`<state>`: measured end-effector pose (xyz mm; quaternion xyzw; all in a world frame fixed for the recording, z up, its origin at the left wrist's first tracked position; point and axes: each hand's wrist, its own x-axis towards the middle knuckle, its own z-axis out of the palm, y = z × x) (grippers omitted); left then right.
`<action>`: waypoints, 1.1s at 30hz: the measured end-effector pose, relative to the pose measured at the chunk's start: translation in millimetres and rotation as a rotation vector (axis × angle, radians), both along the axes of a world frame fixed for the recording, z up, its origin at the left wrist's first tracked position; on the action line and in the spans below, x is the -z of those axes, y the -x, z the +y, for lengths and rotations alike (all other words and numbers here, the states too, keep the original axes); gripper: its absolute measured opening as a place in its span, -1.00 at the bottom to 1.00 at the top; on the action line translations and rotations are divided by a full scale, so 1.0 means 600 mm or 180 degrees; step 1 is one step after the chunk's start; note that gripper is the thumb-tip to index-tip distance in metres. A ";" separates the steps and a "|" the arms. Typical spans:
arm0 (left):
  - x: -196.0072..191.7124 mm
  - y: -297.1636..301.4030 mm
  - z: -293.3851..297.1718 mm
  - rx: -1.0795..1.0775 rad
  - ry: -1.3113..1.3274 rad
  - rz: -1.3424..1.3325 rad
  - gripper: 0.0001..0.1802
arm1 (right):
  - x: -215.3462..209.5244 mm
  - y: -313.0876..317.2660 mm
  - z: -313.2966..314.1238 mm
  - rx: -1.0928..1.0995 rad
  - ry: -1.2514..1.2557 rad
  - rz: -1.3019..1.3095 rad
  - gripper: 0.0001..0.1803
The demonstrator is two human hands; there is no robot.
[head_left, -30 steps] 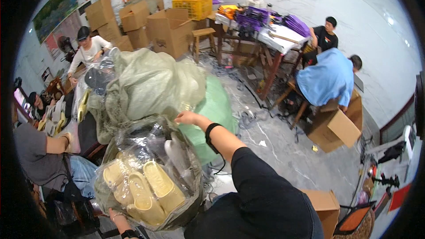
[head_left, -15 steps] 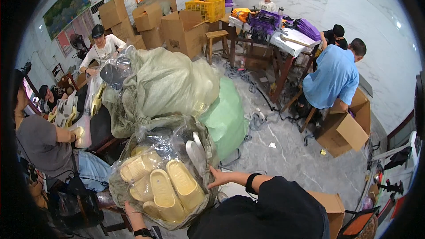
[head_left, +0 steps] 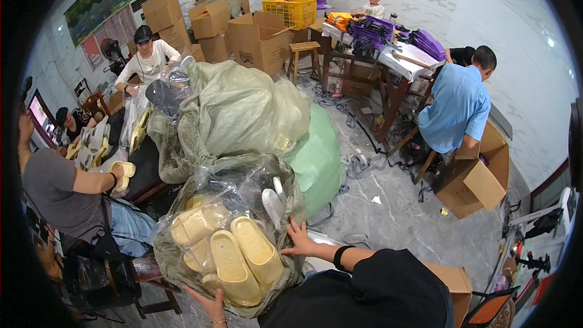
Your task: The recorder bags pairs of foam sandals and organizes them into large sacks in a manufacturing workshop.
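A large grey-green woven sack [head_left: 173, 270] stands before me with its mouth wide. Inside lie pale yellow slide sandals [head_left: 234, 267], some wrapped in clear plastic, and white slippers [head_left: 271, 208] at its far right side. My right hand [head_left: 297, 240] rests against the sack's right rim, its fingers spread. At the sack's near lower edge, my left hand [head_left: 209, 305] touches the side with its fingers stretched out. Neither hand holds a sandal.
A bulging pale sack [head_left: 243, 109] and a green sack [head_left: 317, 161] stand beyond. Co-workers sit at left beside a slipper-laden table and at right by a cardboard box [head_left: 467, 188]. A table [head_left: 413, 68] bears purple items. Straps litter the floor.
My left hand has moved right along the sack's near edge, and its fingers now show more. The sack appears slightly farther right in view. A co-worker at left has raised an arm.
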<state>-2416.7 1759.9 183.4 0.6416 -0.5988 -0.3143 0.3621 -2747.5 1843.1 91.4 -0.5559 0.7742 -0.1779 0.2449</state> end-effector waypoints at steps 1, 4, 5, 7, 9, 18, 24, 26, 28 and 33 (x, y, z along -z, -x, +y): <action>0.006 -0.005 0.009 0.0582 0.0047 -0.0246 0.19 | 0.008 -0.004 -0.013 0.0023 0.0180 0.0020 0.06; 0.027 0.015 0.006 0.1388 -0.0312 -0.0752 0.33 | 0.033 -0.005 -0.055 0.0149 0.0315 0.0117 0.07; 0.032 0.035 -0.006 0.1427 -0.0489 -0.0815 0.33 | 0.035 -0.001 -0.070 0.0231 0.0332 0.0264 0.07; 0.035 0.073 -0.028 0.1380 -0.0718 -0.0854 0.31 | 0.019 0.017 -0.083 0.0473 0.0356 0.0181 0.07; 0.039 0.097 -0.041 0.1286 -0.0743 -0.0812 0.29 | 0.016 0.027 -0.094 0.0613 0.0349 0.0345 0.06; 0.088 0.112 -0.107 0.0750 -0.1364 -0.1319 0.26 | 0.003 -0.004 -0.146 0.0862 -0.0443 -0.0151 -0.01; 0.091 0.130 -0.148 0.0677 -0.1504 -0.1296 0.25 | 0.002 0.006 -0.178 0.0881 -0.0590 -0.0118 -0.04; 0.095 0.131 -0.156 0.0660 -0.1509 -0.1343 0.25 | 0.008 0.010 -0.190 0.0853 -0.0634 -0.0219 -0.04; 0.105 0.131 -0.163 0.0591 -0.1457 -0.1288 0.24 | 0.009 0.015 -0.204 0.0805 -0.0676 -0.0317 -0.04; 0.110 0.143 -0.173 0.0479 -0.1568 -0.1397 0.26 | 0.011 0.022 -0.214 0.0806 -0.0885 -0.0463 -0.04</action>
